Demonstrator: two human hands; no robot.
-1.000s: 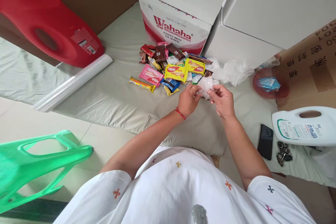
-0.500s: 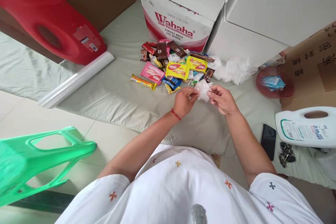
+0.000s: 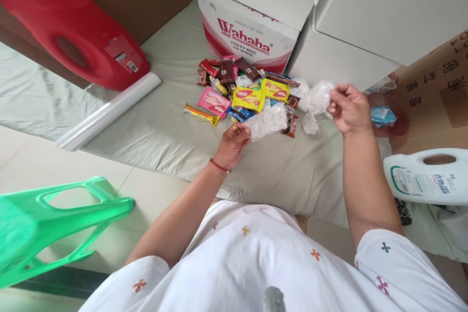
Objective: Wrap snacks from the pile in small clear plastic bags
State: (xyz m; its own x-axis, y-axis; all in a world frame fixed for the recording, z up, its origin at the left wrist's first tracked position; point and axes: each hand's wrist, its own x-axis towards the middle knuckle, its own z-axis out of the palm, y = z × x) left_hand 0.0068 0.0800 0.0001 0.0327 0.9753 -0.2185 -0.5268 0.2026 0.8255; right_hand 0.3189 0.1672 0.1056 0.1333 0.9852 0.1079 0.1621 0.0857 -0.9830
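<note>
My left hand point(image 3: 232, 145) is closed, pinching one end of a crinkled sheet of clear plastic point(image 3: 268, 123) between thumb and fingers. That sheet stretches to the right over the front of a heap of wrapped snacks point(image 3: 248, 98). My right hand point(image 3: 349, 108) pinches the edge of a crumpled bunch of clear plastic point(image 3: 318, 99) to the right of the heap. A yellow wafer packet point(image 3: 276, 90), a pink wafer packet point(image 3: 214, 101) and a brown wrapped bar point(image 3: 290, 126) lie among the snacks.
Behind the snacks stands a white and red water carton point(image 3: 248, 31). To the left are a red jug point(image 3: 91, 29), a roll of clear film point(image 3: 109, 112) and a green stool point(image 3: 66, 219). On the right lie a reddish bowl point(image 3: 397, 124) and a white detergent bottle point(image 3: 427, 178).
My hands have moved apart. The balled plastic between them is now spread out in my left hand, which shifted left. My right hand moved right and up to the plastic bunch.
</note>
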